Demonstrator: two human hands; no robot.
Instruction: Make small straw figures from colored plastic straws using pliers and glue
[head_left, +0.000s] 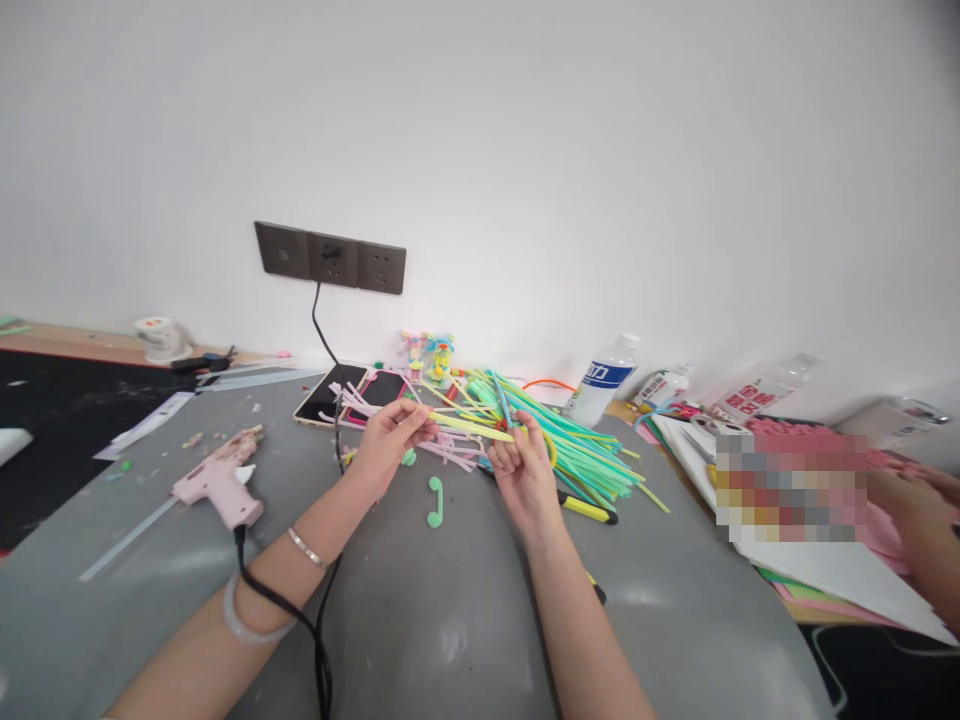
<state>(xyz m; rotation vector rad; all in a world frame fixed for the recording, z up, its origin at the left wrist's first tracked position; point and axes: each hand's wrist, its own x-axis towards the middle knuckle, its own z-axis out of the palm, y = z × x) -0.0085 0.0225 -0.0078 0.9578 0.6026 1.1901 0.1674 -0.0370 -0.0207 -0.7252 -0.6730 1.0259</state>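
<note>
My left hand (399,432) is closed, pinching one end of a yellow pipe cleaner (471,427) between thumb and fingers. The strand runs across to my right hand (525,470), whose curled fingers close on its other end. A thin bluish, blade-like piece (500,393) rises by the right fingertips, and a yellow loop (553,450) shows behind that hand; whether they are held, or belong together, I cannot tell. Behind the right hand lies a heap of green and yellow pipe cleaners (600,465). Pink pipe cleaners (450,450) lie between the hands, above a small green curved piece (435,502).
A pink glue gun (221,485) lies at left, its black cable (322,660) passing the left forearm. Phones (330,393), small figures (441,355) and a bottle (602,380) stand or lie near the wall. A yellow-black cutter (589,508) is right of my hand. Another person's hand (926,510) is far right.
</note>
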